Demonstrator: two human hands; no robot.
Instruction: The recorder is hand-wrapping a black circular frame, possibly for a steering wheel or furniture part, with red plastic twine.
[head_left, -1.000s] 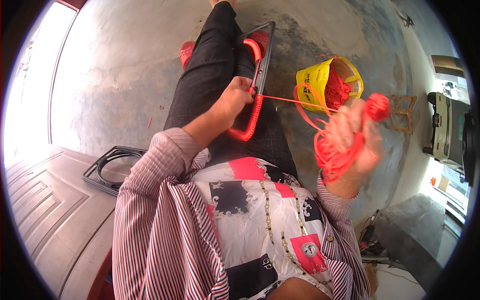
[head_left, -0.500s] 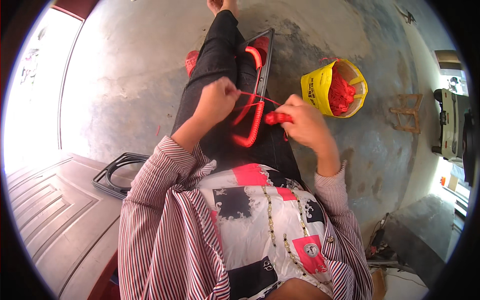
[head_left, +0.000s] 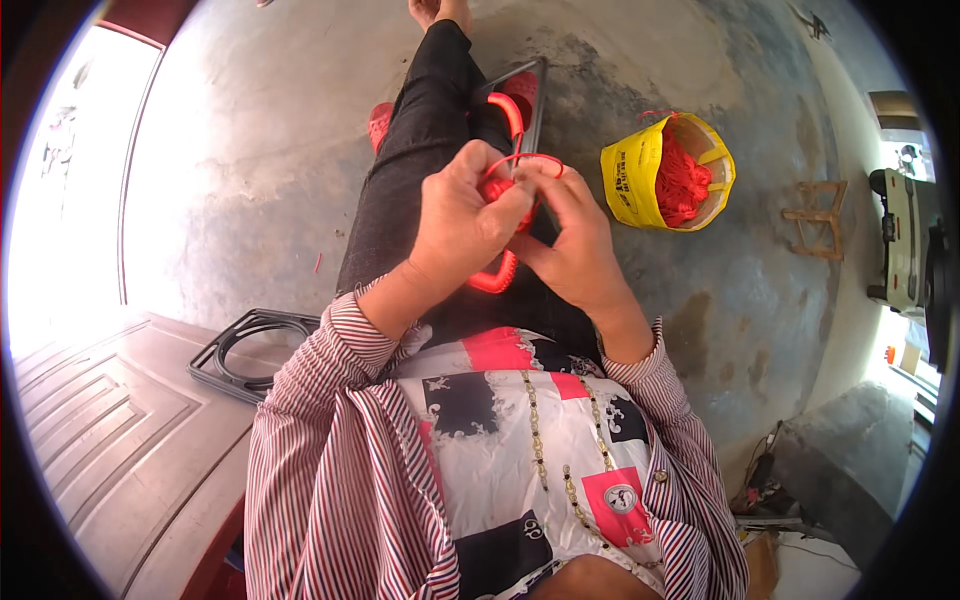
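Note:
Both hands meet over my lap, in front of a dark frame [head_left: 540, 95] whose curved inner part [head_left: 508, 108] is wrapped tightly in red cord. My left hand [head_left: 455, 220] is closed on a small bundle of red cord [head_left: 496, 188], partly hidden by the fingers. With its fingertips at the bundle, my right hand [head_left: 578, 240] pinches the red cord [head_left: 545, 158], which arcs up in a loop between the two hands. Below them shows the lower bend of the wrapped part [head_left: 495, 275]; its middle is covered by my hands.
A yellow bag [head_left: 635, 180] with red cord [head_left: 682, 185] inside stands on the floor to the right. Another black frame with a round opening [head_left: 250, 350] lies at the left, by a grey panelled surface [head_left: 110, 410]. A small wooden frame [head_left: 818, 218] is farther right.
My hands were apart with cord stretched between them, the bundle in the right. Now they have come together, and the bundle is in the left hand with the cord slack in a loop.

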